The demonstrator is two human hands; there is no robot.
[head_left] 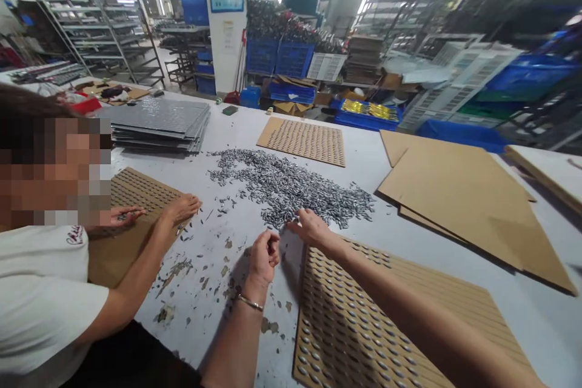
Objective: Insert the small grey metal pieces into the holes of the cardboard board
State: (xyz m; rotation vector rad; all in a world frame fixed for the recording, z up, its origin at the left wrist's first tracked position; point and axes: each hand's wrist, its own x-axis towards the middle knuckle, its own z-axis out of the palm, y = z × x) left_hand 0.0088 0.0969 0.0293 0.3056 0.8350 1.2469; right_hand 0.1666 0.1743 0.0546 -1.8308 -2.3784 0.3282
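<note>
— While the right hand point(311, 227) dips to the near edge of the heap of pieces point(300, 188), how far along is the near board point(482, 306)?

— Partly filled, I'd judge. Its left side carries close rows of pieces, and a shorter run follows the far edge, but its right side is bare. The right forearm point(409, 309) hides a stretch, so I can't say where every row ends.

— And the grips?

— The right hand's fingers are bent down at the heap; whether a piece is pinched, I can't tell. The left hand point(265, 254) is loosely curled above the table point(359, 160), just beside the right; I can't see whether anything is inside.

— Other boards?

— The far board point(268, 133), beyond the heap, looks nearly full, with a bare strip at its left. The co-worker's board point(113, 260) has rows on its far part only.

— Counts?

— One heap, its pieces too many to count. Three boards bearing pieces. At least three blank boards point(459, 194), overlapping, at the right. One stack of grey sheets point(154, 118), their number unclear. One co-worker point(40, 303). One bracelet point(250, 302), worn above the left hand.
</note>
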